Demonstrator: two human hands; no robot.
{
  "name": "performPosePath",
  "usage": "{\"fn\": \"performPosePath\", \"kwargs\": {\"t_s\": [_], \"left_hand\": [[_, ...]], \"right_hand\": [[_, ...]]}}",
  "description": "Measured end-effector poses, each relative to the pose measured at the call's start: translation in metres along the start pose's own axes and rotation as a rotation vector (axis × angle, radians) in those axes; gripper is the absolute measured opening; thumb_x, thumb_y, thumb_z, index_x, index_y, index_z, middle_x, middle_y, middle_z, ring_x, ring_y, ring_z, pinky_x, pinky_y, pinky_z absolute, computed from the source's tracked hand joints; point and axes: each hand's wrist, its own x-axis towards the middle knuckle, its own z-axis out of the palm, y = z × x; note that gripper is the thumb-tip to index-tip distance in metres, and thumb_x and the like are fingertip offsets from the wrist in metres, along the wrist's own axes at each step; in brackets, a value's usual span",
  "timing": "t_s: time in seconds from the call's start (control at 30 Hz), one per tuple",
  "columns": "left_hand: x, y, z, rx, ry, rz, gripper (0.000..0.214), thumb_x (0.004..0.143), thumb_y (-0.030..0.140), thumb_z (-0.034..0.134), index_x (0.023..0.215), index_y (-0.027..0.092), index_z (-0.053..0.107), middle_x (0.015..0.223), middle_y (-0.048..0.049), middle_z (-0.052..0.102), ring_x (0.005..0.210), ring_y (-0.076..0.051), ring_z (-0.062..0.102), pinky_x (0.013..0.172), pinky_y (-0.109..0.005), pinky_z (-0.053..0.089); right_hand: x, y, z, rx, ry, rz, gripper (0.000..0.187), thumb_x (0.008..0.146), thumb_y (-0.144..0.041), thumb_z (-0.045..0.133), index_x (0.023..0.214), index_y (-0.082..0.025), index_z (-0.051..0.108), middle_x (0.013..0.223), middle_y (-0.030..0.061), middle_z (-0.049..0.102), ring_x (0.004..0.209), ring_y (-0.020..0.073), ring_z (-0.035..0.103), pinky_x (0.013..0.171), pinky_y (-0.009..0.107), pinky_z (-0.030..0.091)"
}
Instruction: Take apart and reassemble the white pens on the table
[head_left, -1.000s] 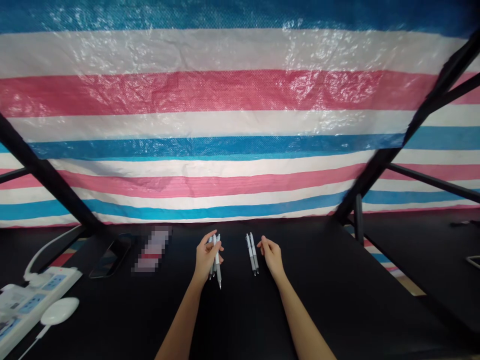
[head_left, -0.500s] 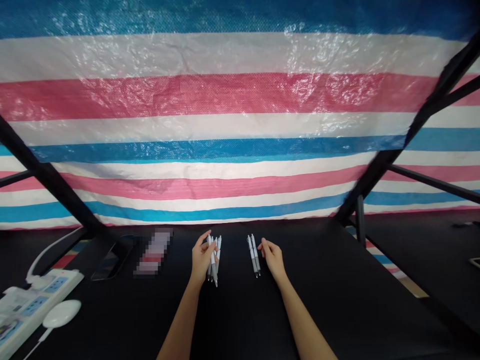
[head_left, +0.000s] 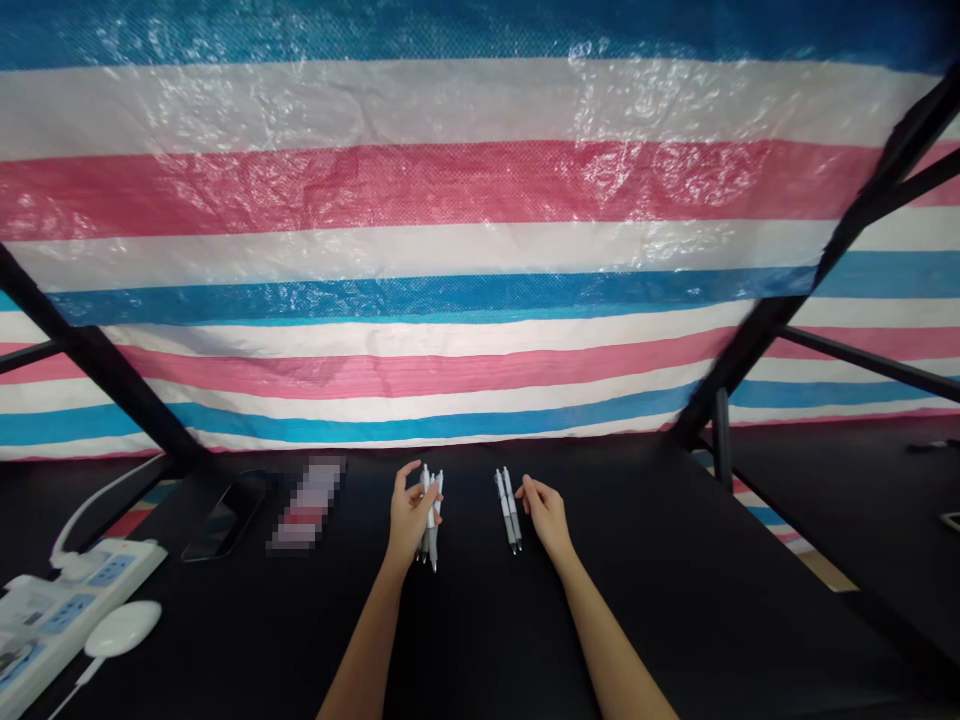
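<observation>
My left hand [head_left: 409, 518] is closed around a bundle of white pens [head_left: 430, 512], held upright-ish above the black table [head_left: 480, 640] with the tips pointing down toward me. Two more white pens [head_left: 508, 508] lie side by side on the table just right of centre. My right hand [head_left: 546, 515] rests beside them with its fingers curled, fingertips close to the right-hand pen; I cannot tell whether they touch it.
A dark phone [head_left: 221, 517] and a blurred small item [head_left: 306, 503] lie at the left. A white power strip [head_left: 60, 610] and a white round puck [head_left: 122, 628] sit at the near left. Black frame bars [head_left: 105, 370] and a striped tarp [head_left: 480, 250] stand behind.
My left hand has gathered the pens closer together and tilted them more upright. My right hand and the two lying pens have barely moved.
</observation>
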Motion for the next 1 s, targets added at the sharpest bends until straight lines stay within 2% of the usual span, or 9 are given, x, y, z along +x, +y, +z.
{"fn": "performPosePath", "kwargs": {"t_s": [0.13, 0.33, 0.43, 0.6, 1.0], "left_hand": [[-0.002, 0.003, 0.001, 0.025, -0.044, -0.007, 0.074, 0.069, 0.046, 0.065, 0.131, 0.017, 0.038, 0.055, 0.0053, 0.057, 0.034, -0.008, 0.05, 0.036, -0.019, 0.04], [-0.001, 0.002, 0.003, 0.083, -0.026, 0.004, 0.059, 0.066, 0.048, 0.066, 0.112, 0.014, 0.052, 0.052, 0.0058, 0.055, 0.033, -0.009, 0.051, 0.033, -0.019, 0.04], [0.0, 0.002, 0.005, 0.075, -0.016, 0.018, 0.056, 0.066, 0.048, 0.066, 0.108, 0.015, 0.051, 0.053, 0.0057, 0.056, 0.033, -0.009, 0.051, 0.033, -0.019, 0.04], [0.002, 0.004, 0.006, 0.077, -0.054, 0.027, 0.057, 0.069, 0.047, 0.064, 0.115, 0.017, 0.047, 0.06, 0.0043, 0.059, 0.034, -0.008, 0.052, 0.036, -0.02, 0.043], [0.006, -0.001, 0.016, 0.205, -0.051, 0.084, 0.047, 0.073, 0.045, 0.058, 0.109, 0.016, 0.051, 0.057, 0.0054, 0.056, 0.033, -0.008, 0.05, 0.034, -0.019, 0.039]], "right_hand": [[-0.001, -0.003, 0.0, -0.004, 0.0, -0.001, 0.055, 0.081, -0.063, 0.039, 0.056, -0.018, 0.056, 0.045, -0.0027, 0.04, 0.045, 0.013, 0.04, 0.049, 0.025, 0.031], [-0.001, -0.004, 0.0, 0.004, 0.024, -0.013, 0.057, 0.079, -0.065, 0.039, 0.054, -0.017, 0.056, 0.043, -0.0031, 0.039, 0.043, 0.0122, 0.039, 0.047, 0.024, 0.031], [-0.001, -0.004, 0.0, -0.002, 0.038, -0.026, 0.057, 0.08, -0.064, 0.039, 0.054, -0.017, 0.056, 0.042, -0.0032, 0.04, 0.042, 0.0118, 0.04, 0.046, 0.024, 0.031], [0.0, -0.002, 0.0, -0.021, 0.016, -0.032, 0.056, 0.081, -0.063, 0.039, 0.054, -0.017, 0.056, 0.043, -0.0029, 0.041, 0.042, 0.0121, 0.041, 0.047, 0.024, 0.031], [0.0, 0.002, 0.001, -0.039, -0.009, -0.018, 0.055, 0.082, -0.062, 0.039, 0.056, -0.017, 0.057, 0.044, -0.0028, 0.042, 0.043, 0.012, 0.042, 0.048, 0.023, 0.032]]}}
